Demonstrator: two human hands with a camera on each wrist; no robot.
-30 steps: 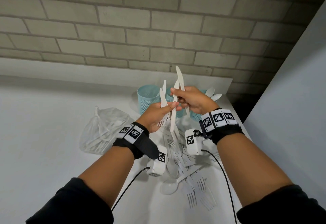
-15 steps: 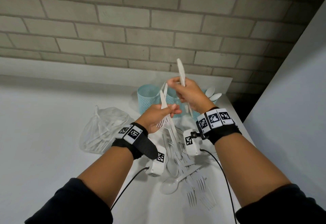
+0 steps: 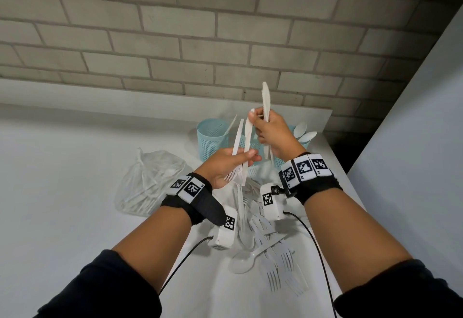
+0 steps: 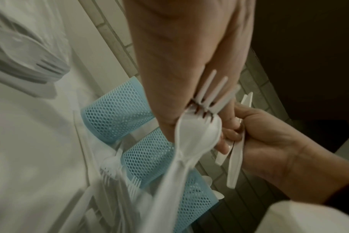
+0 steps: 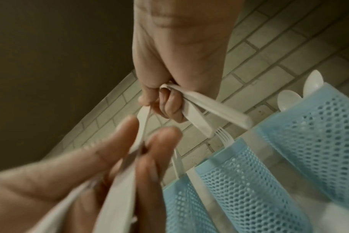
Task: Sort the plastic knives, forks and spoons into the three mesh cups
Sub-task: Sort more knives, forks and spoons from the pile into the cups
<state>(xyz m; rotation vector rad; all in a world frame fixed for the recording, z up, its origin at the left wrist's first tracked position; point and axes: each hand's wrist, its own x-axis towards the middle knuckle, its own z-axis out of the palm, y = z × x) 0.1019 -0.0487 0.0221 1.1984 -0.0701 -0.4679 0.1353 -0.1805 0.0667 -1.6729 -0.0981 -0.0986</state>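
My left hand [image 3: 246, 155] grips a bundle of white plastic forks [image 3: 238, 142], tines down and handles up, above the cutlery pile. In the left wrist view the fork tines [image 4: 209, 94] and a spoon-like bowl [image 4: 197, 134] lie against its palm. My right hand [image 3: 258, 117] holds white knives [image 3: 266, 99] upright and pinches the top of one handle in the left bundle. These knives [image 5: 199, 110] cross in its curled fingers. Three light-blue mesh cups stand behind: the left cup [image 3: 213, 139], the middle cup [image 5: 249, 181] with a fork [image 5: 225, 135], and the right cup [image 5: 319, 126] with spoons [image 3: 304, 132].
A loose pile of white forks and spoons [image 3: 270, 250] lies on the white table [image 3: 62, 192] under my wrists. A clear plastic bag [image 3: 150, 180] with more cutlery lies to the left. A brick wall is behind the cups; the table's edge runs along the right.
My right hand pulled a knife up out of the left hand's bundle, then came back and now pinches another handle top. The left hand has stayed nearly still.
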